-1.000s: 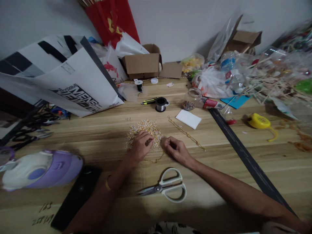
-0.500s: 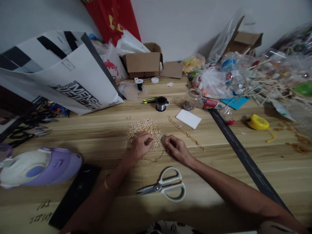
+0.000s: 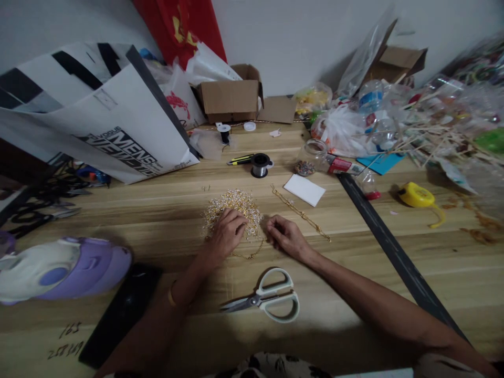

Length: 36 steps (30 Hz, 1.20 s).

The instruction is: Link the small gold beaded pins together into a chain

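Note:
A loose pile of small gold and clear beads (image 3: 230,198) lies in the middle of the table. My left hand (image 3: 228,232) rests over its front part, fingers curled down among the beads; what is between the fingertips is hidden. Just right of the pile, my right hand (image 3: 287,237) is closed in a pinch. A thin gold chain (image 3: 249,257) curves across the wood below the pile, and its right end runs up to the right fingertips. Scissors with pale handles (image 3: 277,295) lie nearer to me, their blades pointing left.
Right of the pile lie another gold chain (image 3: 301,212) and a white card (image 3: 304,190). Behind stand a wire spool (image 3: 260,166) and a bead jar (image 3: 311,157). A yellow tape measure (image 3: 417,195) lies right; a purple and white object (image 3: 90,269) and black case (image 3: 122,315) lie left.
My left hand has turned palm-down and its fingers have moved into the beads; the beads seen in its curl before are now hidden. The right hand stays nearly in place.

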{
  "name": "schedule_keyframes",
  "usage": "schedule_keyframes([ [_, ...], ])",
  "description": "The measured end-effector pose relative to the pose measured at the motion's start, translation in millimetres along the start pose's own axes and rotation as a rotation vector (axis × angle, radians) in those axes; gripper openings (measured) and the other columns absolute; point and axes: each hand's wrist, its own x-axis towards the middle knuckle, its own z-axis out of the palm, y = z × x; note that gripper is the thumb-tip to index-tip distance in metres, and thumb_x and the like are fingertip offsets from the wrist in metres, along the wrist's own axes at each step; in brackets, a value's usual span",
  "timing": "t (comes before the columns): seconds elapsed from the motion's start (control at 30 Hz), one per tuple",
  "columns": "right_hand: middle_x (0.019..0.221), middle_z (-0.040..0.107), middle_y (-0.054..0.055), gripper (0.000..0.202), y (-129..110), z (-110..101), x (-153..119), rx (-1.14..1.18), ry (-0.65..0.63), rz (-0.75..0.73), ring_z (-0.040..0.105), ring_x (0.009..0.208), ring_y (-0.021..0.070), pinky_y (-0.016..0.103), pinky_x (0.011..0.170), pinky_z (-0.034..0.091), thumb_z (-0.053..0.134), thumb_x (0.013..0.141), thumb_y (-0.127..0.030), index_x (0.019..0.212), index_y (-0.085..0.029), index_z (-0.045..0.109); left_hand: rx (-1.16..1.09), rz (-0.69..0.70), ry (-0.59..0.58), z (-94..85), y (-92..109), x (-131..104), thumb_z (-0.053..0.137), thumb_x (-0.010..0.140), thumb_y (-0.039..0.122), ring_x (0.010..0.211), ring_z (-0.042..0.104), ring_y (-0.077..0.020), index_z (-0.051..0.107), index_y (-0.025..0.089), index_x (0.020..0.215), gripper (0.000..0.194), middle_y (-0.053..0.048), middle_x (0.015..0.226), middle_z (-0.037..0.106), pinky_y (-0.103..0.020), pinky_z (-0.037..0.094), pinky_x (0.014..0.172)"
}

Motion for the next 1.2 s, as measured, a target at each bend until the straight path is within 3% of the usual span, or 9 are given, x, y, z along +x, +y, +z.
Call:
schedule_keyframes([
  [0.4, 0.054, 0.05, -0.004, 0.025, -5, -1, 0, 0.008, -0.023, 0.021, 0.045, 0.041, 0.0073, 0.016, 0.037, 0.036, 0.052, 0.085, -0.042, 0.077, -0.018, 0.046, -0.055, -0.081, 0.098, 0.0, -15, -4, 0.057, 0.081, 0.014, 0.081, 0.055, -0.0178, 0.063, 0.019, 0.078, 0.009, -0.003, 0.078, 0.066, -0.033, 0.045, 0.077],
  [0.57, 0.056, 0.05, -0.004, 0.025, -4, -1, 0, 0.01, -0.036, 0.008, 0.047, 0.044, 0.0074, 0.016, 0.04, 0.037, 0.051, 0.085, -0.042, 0.078, -0.018, 0.047, -0.062, -0.149, 0.125, -9.4, -21, -1, 0.059, 0.079, 0.016, 0.076, 0.057, -0.0171, 0.063, 0.019, 0.073, 0.007, -0.002, 0.074, 0.067, -0.032, 0.045, 0.076],
  [0.77, 0.057, 0.048, -0.004, 0.027, -5, 0, -1, 0.004, -0.042, -0.017, 0.046, 0.045, 0.0074, 0.017, 0.042, 0.035, 0.05, 0.086, -0.043, 0.077, -0.018, 0.046, -0.074, -0.225, 0.109, -22.1, -25, 2, 0.059, 0.078, 0.019, 0.074, 0.059, -0.0167, 0.064, 0.019, 0.074, 0.007, -0.002, 0.073, 0.067, -0.031, 0.047, 0.074],
  [1.2, 0.059, 0.049, -0.003, 0.025, -5, 0, -1, -0.015, -0.063, -0.032, 0.044, 0.049, 0.0081, 0.018, 0.046, 0.035, 0.05, 0.087, -0.039, 0.075, -0.017, 0.047, -0.1, -0.278, 0.042, -32.7, -34, 3, 0.059, 0.077, 0.019, 0.073, 0.061, -0.0164, 0.066, 0.018, 0.076, 0.007, -0.002, 0.076, 0.068, -0.029, 0.046, 0.072],
])
